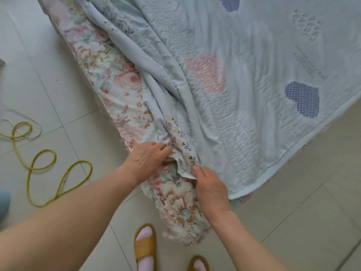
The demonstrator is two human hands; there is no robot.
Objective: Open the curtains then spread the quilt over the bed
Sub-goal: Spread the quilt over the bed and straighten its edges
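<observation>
Quilt first: pale blue with hearts, it lies across the bed. It is flat and fairly smooth over the right of the view but bunched into long folds along the left side. The bed's floral sheet shows bare down that left edge and at the near corner, so the cover is not square yet. The tiled floor runs all round, with a yellow cord looped on it well apart from the bed. The curtains are out of view, so there is no telling how they stand.

Down to the near corner, where both hands are at work. The quilt's small-flowered underside is flipped up here. The left hand curls over the bunched fold just beside it and grips the cloth. The right hand pinches the quilt's edge just below, fingertips tucked under the hem. Tan slippers stand close to the bed's corner.

The step in hand looks like freeing this turned-over corner and drawing it out. To do it well, she should probably find the true corner before pulling. Then she can flip the underside down, take the hands apart along the hem and draw leftward over the bare sheet. Lifting the cloth a little should let the long folds fall out rather than drag.
</observation>
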